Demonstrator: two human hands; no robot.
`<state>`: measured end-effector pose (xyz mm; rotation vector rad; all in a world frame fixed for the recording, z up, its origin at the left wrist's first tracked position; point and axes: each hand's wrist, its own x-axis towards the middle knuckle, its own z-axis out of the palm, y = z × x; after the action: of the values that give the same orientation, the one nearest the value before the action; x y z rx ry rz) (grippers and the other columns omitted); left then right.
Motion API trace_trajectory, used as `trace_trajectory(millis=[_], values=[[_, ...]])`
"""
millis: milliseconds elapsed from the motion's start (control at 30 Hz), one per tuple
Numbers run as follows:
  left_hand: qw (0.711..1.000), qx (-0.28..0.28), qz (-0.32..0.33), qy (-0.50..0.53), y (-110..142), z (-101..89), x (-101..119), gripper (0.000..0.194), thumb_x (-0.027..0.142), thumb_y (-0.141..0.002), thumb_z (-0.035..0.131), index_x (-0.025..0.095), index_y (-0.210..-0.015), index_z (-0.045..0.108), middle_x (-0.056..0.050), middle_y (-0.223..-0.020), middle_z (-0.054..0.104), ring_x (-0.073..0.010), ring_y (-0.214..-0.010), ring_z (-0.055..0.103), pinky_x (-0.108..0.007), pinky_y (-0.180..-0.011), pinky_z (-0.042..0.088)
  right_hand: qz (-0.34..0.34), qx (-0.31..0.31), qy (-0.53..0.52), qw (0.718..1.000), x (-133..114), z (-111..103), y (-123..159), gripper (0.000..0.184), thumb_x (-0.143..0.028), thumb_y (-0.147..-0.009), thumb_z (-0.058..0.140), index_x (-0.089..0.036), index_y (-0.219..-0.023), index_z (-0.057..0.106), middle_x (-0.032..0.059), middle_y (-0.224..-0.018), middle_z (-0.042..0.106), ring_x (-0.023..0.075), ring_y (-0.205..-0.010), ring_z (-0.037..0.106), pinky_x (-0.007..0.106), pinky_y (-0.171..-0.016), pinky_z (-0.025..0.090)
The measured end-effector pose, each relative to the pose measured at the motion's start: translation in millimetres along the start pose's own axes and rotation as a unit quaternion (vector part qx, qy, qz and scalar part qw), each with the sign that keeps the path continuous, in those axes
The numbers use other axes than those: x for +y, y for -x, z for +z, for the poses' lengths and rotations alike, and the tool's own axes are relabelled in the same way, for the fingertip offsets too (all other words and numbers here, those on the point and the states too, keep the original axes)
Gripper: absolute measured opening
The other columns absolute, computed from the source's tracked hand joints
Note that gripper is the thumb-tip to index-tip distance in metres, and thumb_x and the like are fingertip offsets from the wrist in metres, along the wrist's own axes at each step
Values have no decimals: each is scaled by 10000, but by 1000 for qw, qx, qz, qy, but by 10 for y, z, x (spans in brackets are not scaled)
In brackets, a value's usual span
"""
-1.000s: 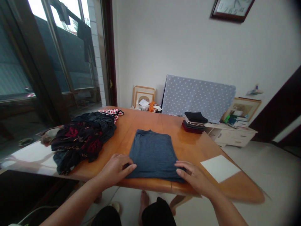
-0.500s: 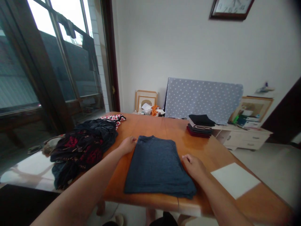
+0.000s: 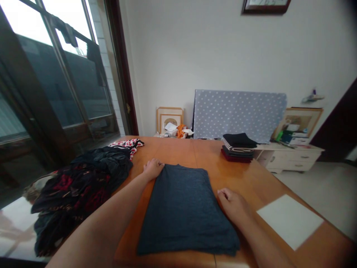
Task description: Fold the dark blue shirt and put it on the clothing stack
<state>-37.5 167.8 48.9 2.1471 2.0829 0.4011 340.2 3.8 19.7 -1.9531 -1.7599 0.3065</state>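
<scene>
A folded dark blue-grey garment (image 3: 184, 206) lies flat on the wooden table (image 3: 178, 150) in front of me. My left hand (image 3: 153, 168) rests at its far left corner, fingers curled onto the fabric edge. My right hand (image 3: 232, 204) sits against the garment's right edge, about halfway along, fingers bent and touching the cloth. Whether either hand actually pinches the fabric is not clear.
A heap of dark and red-patterned clothes (image 3: 80, 186) covers the table's left side. A small stack of folded clothes (image 3: 238, 147) stands at the far right. A white sheet (image 3: 290, 220) lies near right. Past the table are a dotted board (image 3: 240, 113) and a low cabinet (image 3: 287, 158).
Both hands moved from the garment's near edge up its sides, the left to the far left corner, the right to mid right edge. My head came closer over the table.
</scene>
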Motion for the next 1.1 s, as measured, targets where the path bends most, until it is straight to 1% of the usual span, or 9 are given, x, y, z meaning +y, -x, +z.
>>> trace_trajectory(millis=[167,233,333,400,467,600,767,900,1100], values=[[999,35,-22,-27,-6,7,80,322,415,-905,483,207,-1076,659,-155,-1242,632,-361,-1170,539,-522,-959,391,-4,-1,-2,1000,18,6,-14,391,-511,-963,369,-268,-812,635,12,-720,686,178,-702,611,267,-610,316],[998,47,-13,-32,33,7,158,362,373,-936,420,197,-1168,634,-172,-1290,610,-356,-1202,529,-519,-985,380,-5,5,0,1000,23,9,-17,381,-503,-961,378,-265,-802,630,16,-725,686,181,-709,613,268,-611,318],[997,56,44,-31,150,43,306,459,395,-993,292,198,-1293,579,-156,-1385,565,-304,-1293,489,-465,-1077,324,-10,15,-2,1000,13,5,-10,382,-495,-960,385,-260,-778,625,26,-728,689,186,-706,611,273,-609,320],[993,42,102,-32,249,96,377,539,494,-1000,268,207,-1370,536,-129,-1481,498,-279,-1393,402,-440,-1149,244,-14,22,-7,1000,1,0,-1,384,-491,-962,383,-261,-790,637,29,-738,694,186,-705,608,275,-604,314],[989,5,144,-42,334,148,398,661,615,-972,272,205,-1453,468,-123,-1569,395,-291,-1479,271,-482,-1189,153,-12,26,-7,1000,-9,-6,6,381,-487,-964,386,-262,-804,649,26,-745,697,183,-707,604,274,-592,297],[984,-64,146,-77,393,157,365,821,735,-923,214,220,-1553,320,-118,-1638,231,-331,-1525,120,-637,-1167,45,-3,25,4,1000,-23,-19,14,380,-482,-969,401,-251,-796,648,25,-753,698,169,-711,596,270,-591,276],[983,-63,140,-104,443,69,503,876,748,-917,165,177,-1572,274,-118,-1650,166,-312,-1536,62,-645,-1172,19,7,20,25,999,-53,-56,21,371,-466,-978,404,-246,-903,693,38,-838,715,167,-752,594,272,-614,283],[980,-46,165,-100,684,70,625,858,722,-936,134,169,-1585,225,-104,-1654,147,-284,-1539,51,-618,-1184,0,2,23,30,999,-75,-77,27,386,-450,-992,387,-231,-911,694,42,-870,720,161,-780,594,265,-640,297],[971,-80,187,-129,924,78,435,853,742,-921,185,209,-1585,233,-87,-1653,142,-300,-1535,80,-647,-1168,-25,1,33,49,998,-96,-104,47,401,-449,-996,380,-217,-886,688,46,-861,724,161,-785,597,268,-646,295]])
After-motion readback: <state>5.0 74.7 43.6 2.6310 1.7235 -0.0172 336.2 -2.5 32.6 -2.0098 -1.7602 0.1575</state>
